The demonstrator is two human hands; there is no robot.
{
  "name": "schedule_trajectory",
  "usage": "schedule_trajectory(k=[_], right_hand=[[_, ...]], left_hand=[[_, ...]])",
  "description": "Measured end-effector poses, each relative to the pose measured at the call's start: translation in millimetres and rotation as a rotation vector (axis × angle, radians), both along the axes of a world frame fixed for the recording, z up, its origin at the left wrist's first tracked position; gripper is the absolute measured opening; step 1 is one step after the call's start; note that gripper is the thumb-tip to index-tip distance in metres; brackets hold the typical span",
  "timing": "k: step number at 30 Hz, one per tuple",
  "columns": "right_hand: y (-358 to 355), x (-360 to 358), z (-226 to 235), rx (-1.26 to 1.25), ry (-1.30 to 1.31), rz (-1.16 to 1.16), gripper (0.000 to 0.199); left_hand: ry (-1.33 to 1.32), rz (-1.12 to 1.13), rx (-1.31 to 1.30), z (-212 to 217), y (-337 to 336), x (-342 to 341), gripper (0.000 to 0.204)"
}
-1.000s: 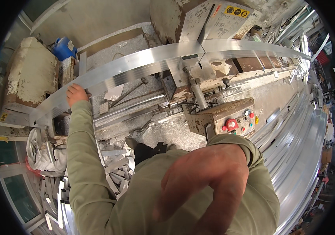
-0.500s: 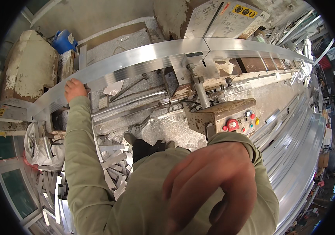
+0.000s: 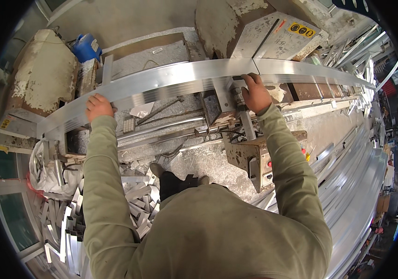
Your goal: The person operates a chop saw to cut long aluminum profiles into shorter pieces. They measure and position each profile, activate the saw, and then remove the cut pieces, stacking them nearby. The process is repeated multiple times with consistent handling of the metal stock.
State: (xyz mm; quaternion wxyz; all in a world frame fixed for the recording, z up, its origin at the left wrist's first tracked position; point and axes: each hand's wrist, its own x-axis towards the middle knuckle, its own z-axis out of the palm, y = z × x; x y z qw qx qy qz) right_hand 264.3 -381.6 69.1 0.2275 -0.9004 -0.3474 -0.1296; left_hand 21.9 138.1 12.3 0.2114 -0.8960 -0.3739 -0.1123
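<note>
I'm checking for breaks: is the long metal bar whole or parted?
Parted, it seems: a thin dark line crosses the metal bar near the right hand, with a length on either side.

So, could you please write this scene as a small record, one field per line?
Left hand: fingers curled at the near edge of the long metal profile
Right hand: at the same edge, beside the metal cylinder
Control box: partly behind the right sleeve
Blue container: beyond the profile, at left
Lower left: loose offcuts
Right side: long metal bars
</note>
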Motion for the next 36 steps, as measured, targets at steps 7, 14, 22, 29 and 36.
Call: schedule_trajectory(k=[7,14,22,29,36], right_hand=[[1,15,-18,-0.262,0.039,-0.026,0.036],[-12,-2,30,0.012,-0.365,0.101,0.025],[-8,107,175,1.401,0.422,-0.096,0.012],[8,161,202,1.622,0.596,-0.068,0.019],[115,37,97,1.111,0.669,0.199,0.028]], left_hand=[[0.017,-0.006,-0.050,1,-2,-3,0.111],[-0.020,0.015,-0.053,-1,1,4,0.115],[-0.035,-0.010,-0.008,-7,5,1,0.114],[-0.014,-0.030,0.046,6,-3,1,0.111],[0.047,-0.028,0.013,-10,10,-4,0.049]])
